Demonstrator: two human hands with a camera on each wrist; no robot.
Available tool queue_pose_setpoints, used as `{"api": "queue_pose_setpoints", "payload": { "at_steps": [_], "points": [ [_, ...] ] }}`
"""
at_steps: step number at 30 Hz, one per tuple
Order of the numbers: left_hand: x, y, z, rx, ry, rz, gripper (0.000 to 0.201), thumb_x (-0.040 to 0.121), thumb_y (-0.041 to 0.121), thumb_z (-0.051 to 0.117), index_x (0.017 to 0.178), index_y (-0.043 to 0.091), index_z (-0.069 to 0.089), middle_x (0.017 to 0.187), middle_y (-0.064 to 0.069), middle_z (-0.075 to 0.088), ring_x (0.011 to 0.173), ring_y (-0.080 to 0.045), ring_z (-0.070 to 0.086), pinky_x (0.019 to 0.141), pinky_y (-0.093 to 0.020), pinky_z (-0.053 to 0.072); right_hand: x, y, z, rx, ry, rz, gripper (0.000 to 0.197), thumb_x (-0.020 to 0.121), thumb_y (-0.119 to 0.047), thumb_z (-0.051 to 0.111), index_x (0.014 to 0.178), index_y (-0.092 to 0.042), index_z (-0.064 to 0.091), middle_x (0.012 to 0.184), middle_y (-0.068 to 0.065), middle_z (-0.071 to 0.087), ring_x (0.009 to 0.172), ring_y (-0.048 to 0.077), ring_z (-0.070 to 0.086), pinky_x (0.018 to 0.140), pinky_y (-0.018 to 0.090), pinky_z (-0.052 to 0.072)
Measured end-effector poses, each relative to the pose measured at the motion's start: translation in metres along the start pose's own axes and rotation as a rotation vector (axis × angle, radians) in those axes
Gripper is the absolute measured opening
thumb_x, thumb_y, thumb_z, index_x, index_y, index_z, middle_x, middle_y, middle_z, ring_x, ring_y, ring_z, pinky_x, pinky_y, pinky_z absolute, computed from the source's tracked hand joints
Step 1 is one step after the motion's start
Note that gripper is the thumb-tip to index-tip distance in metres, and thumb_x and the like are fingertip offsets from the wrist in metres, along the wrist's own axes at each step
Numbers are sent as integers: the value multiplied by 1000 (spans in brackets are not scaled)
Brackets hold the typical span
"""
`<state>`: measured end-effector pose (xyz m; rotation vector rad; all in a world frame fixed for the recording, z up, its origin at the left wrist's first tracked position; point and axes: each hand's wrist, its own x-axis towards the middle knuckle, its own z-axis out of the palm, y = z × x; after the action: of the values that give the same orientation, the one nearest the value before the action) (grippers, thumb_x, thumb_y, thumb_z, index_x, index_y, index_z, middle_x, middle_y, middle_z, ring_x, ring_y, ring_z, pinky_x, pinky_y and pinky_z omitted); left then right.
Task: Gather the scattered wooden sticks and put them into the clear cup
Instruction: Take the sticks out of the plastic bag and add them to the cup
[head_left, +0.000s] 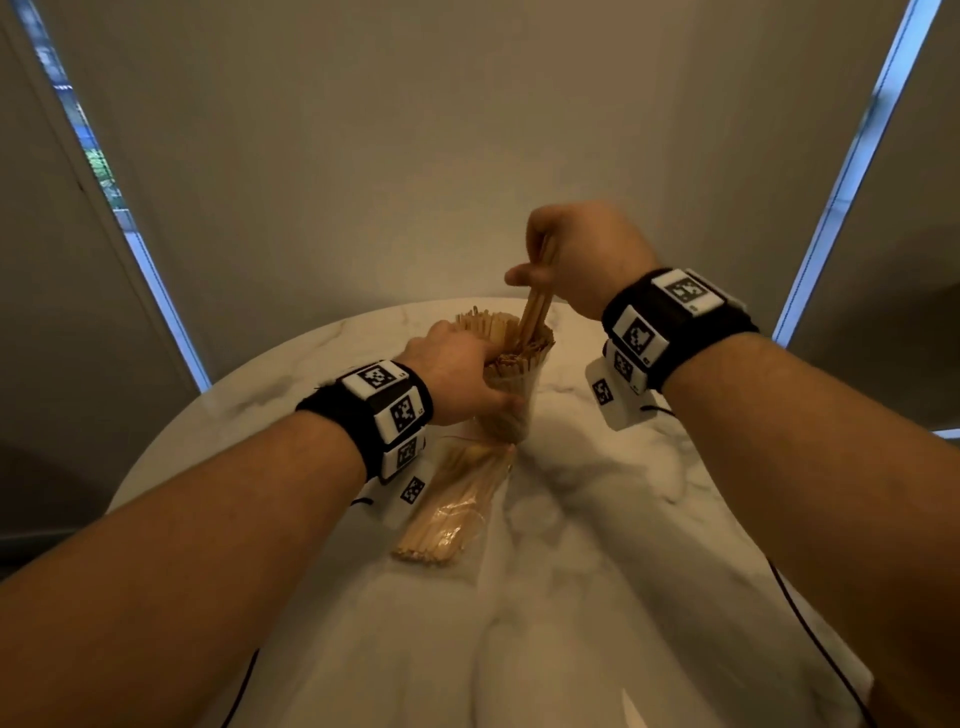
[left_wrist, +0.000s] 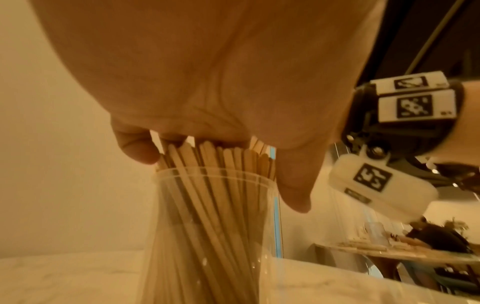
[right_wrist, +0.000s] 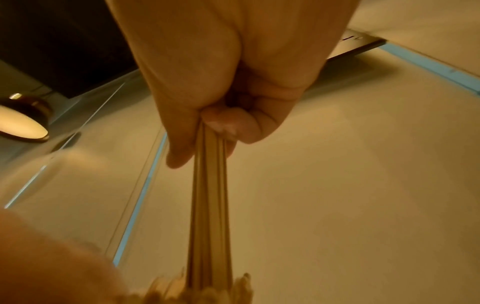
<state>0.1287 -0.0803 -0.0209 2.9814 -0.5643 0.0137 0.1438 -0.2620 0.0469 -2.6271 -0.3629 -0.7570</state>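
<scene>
A clear cup (head_left: 511, 410) (left_wrist: 215, 226) packed with upright wooden sticks (head_left: 483, 327) (left_wrist: 207, 156) stands at the far middle of the round marble table (head_left: 597, 519). My left hand (head_left: 488, 374) (left_wrist: 218, 139) holds the cup at its top: the fingers curl over the stick tips and the thumb (left_wrist: 293, 181) lies against the rim's outside. Above the cup, my right hand (head_left: 540, 260) (right_wrist: 207, 127) pinches a small bundle of sticks (head_left: 535, 312) (right_wrist: 209, 205). The bundle points down, its lower ends among the sticks in the cup.
A clear plastic bag holding more sticks (head_left: 457, 509) lies on the table just in front of the cup, under my left wrist. Thin black cables (head_left: 810, 634) trail along the table's right side. A wall stands close behind the table; a lamp (right_wrist: 20, 121) shows at left.
</scene>
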Motion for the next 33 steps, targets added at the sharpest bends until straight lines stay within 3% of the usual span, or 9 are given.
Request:
{"api": "queue_pose_setpoints", "payload": {
  "at_steps": [3,6,11,13,17,22,25,28,33],
  "points": [
    [5,1,3,31,-34,-21,46,92,61,55,131,37,61,138,-4,51,129,-33,45,102,-51,47,11,-5,-2,-22,-48,-28,33,84,-52,79,84,-24,62,75,-10,59,70,2,52,54,22,34],
    [7,2,2,55,-41,35,49,98,55,53,141,33,57,146,3,52,135,-29,38,105,-49,43,19,-5,4,-36,-61,-10,31,88,-52,75,88,-24,61,79,-9,59,71,4,53,56,22,35],
    [6,2,0,80,-48,86,44,99,51,54,137,30,61,139,7,56,130,-26,39,105,-49,41,36,10,-1,-101,-109,316,43,93,-50,71,112,-13,65,100,5,70,91,24,70,78,38,59],
    [6,3,-1,73,-46,96,42,99,49,55,136,30,62,138,8,55,129,-26,39,105,-49,41,32,13,6,2,-96,295,35,90,-50,73,102,-19,63,92,0,69,82,19,70,68,35,58],
    [7,3,-2,62,-49,101,43,99,48,56,137,28,63,138,5,54,129,-26,38,105,-48,40,14,9,31,40,-57,182,30,90,-48,74,79,-32,51,80,-9,61,69,7,59,52,22,39],
    [7,2,0,58,-29,108,41,99,47,56,133,26,63,132,5,53,128,-26,38,105,-47,42,7,20,42,-44,-152,102,24,95,-51,66,91,-29,57,85,-9,60,74,6,57,54,25,38],
    [7,2,2,53,-10,114,37,98,47,58,128,26,62,124,5,56,126,-24,41,101,-46,43,3,24,45,-39,-181,32,24,102,-48,56,111,-27,64,108,-4,64,87,11,59,69,28,45],
    [7,3,4,14,14,126,39,93,42,66,127,25,60,125,0,60,123,-24,48,100,-47,49,-5,30,49,49,-173,0,39,108,-43,44,139,-23,58,142,1,56,116,17,57,94,34,44],
    [10,4,3,-85,41,158,48,86,25,74,131,19,58,122,-2,66,106,-20,64,90,-39,58,-17,33,58,143,-331,-10,53,111,-45,33,160,-24,33,166,1,34,152,20,31,122,38,25]
  ]
}}
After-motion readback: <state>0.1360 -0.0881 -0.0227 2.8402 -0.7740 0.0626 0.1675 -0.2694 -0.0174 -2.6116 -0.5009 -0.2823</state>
